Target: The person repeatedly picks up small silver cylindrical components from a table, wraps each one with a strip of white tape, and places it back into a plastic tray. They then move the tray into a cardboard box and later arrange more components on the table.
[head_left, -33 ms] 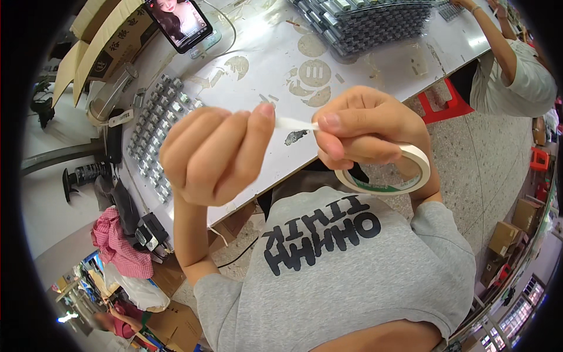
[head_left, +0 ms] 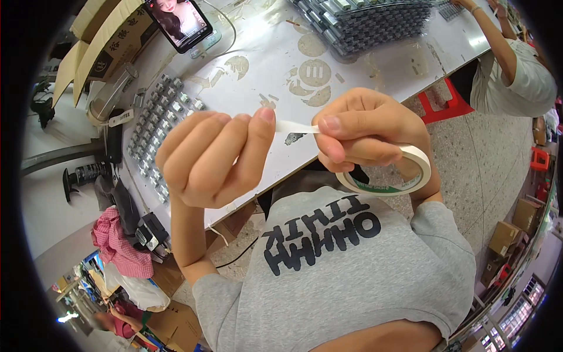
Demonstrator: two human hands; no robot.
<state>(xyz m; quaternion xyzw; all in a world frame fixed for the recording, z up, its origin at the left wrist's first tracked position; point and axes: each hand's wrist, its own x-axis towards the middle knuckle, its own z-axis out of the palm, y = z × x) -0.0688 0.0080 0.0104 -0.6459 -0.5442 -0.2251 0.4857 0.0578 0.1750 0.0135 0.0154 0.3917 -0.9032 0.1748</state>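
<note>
A short strip of white tape [head_left: 295,127] is stretched between my two hands above the table. My left hand [head_left: 214,158] is curled closed, its thumb and forefinger pinching the strip's left end. The other end is pinched by my right hand [head_left: 372,126], thumb on top. From the fingers of that same hand hangs the tape roll [head_left: 425,170], a cream ring with a green and white inner core. Beyond my left hand, rows of small grey and silver parts [head_left: 158,126] cover the table's left side.
Stacked trays of grey parts [head_left: 375,29] stand at the far side. A lit phone [head_left: 182,26] on a stand, a cardboard box [head_left: 114,50] and a clear cup [head_left: 111,97] are at far left. A co-worker [head_left: 516,76] sits at right by a red stool [head_left: 448,100].
My left hand has shifted slightly left, away from the right hand. The strip between them looks a little longer and flatter. My right hand and the roll have hardly moved.
</note>
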